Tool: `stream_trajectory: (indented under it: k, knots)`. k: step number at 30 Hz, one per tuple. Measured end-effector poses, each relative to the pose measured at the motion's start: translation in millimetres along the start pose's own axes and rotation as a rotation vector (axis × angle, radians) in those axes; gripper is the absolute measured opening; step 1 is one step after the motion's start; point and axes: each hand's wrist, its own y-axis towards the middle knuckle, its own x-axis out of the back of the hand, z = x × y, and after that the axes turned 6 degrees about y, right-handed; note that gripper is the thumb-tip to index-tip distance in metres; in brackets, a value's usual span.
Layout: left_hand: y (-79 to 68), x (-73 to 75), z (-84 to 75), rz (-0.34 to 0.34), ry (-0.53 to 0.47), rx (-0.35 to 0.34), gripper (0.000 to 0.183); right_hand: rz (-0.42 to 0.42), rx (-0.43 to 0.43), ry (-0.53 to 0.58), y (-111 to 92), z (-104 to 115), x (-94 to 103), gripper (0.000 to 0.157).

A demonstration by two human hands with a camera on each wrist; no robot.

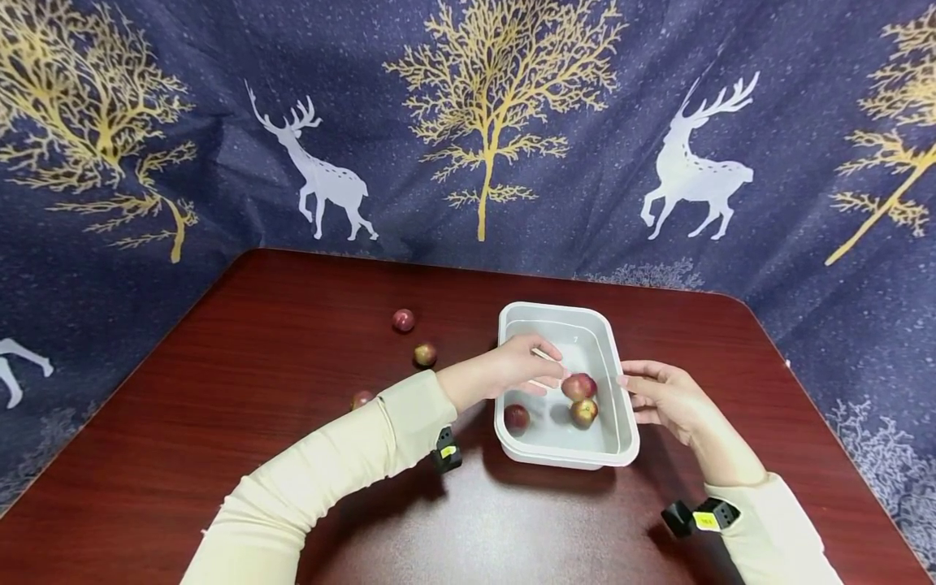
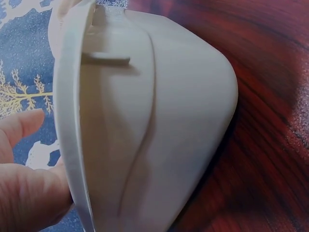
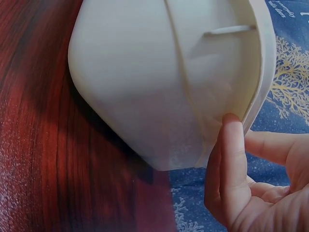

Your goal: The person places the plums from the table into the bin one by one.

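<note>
Pale sleeves (image 1: 329, 487) on the near side of the white tub (image 1: 552, 431) sit closest to the eye, a small black device (image 1: 448, 449) at each cuff. Beyond the tub hangs a dark blue cloth (image 1: 424, 175), printed with gold trees and white deer; nothing of the room shows past it. Under the tub spreads a reddish-brown table (image 1: 307, 325) with wood grain, and the glare on the tub's near side suggests a smooth top on which it could slide. The tub, standing upright, looks like thin, fairly stiff plastic, probably light and best held by its lip. At its right side the right hand (image 1: 669, 398) grips that lip, thumb above and fingers against the outer wall. Over its left side is the left hand (image 1: 522, 364), thumb and fingers loosely parted, tips right by a red fruit (image 1: 575, 388) inside; whether they touch is unclear. Also in the tub are a green-tinged fruit (image 1: 584, 413) and a dark fruit (image 1: 517, 418). More fruits (image 1: 403, 320) lie left of it. All seem firm, slick-skinned and bruisable, best taken round the middle.
</note>
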Motion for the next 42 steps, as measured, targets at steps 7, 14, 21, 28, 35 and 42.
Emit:
stream_trajectory:
  k: [7, 14, 21, 28, 35, 42]
  knots:
    - [0.1, 1.1, 1.8, 0.017, -0.02, -0.003, 0.034, 0.001, 0.002, 0.015, -0.8, 0.6, 0.0, 0.043]
    - [-2.4, 2.8, 1.4, 0.032, -0.018, -0.02, 0.036, 0.002, 0.0, 0.011, -1.1, 0.6, -0.5, 0.042]
    - [-7.6, 8.2, 1.5, 0.082, -0.06, -0.055, 0.034, -0.002, 0.0, 0.003, -1.6, 2.3, -2.6, 0.043]
    - [-16.3, 16.4, -0.9, 0.086, -0.004, -0.097, 0.035, -0.004, 0.005, -0.004, -2.6, 2.2, -2.8, 0.044]
    - [-22.5, 25.5, 2.4, 0.027, 0.074, -0.148, 0.035, -0.004, 0.015, 0.003, -4.2, 3.2, -3.3, 0.038]
    - [-35.8, 40.4, 5.6, -0.025, 0.147, -0.214, 0.033, -0.008, 0.017, -0.001, -5.2, 3.5, -3.1, 0.038]
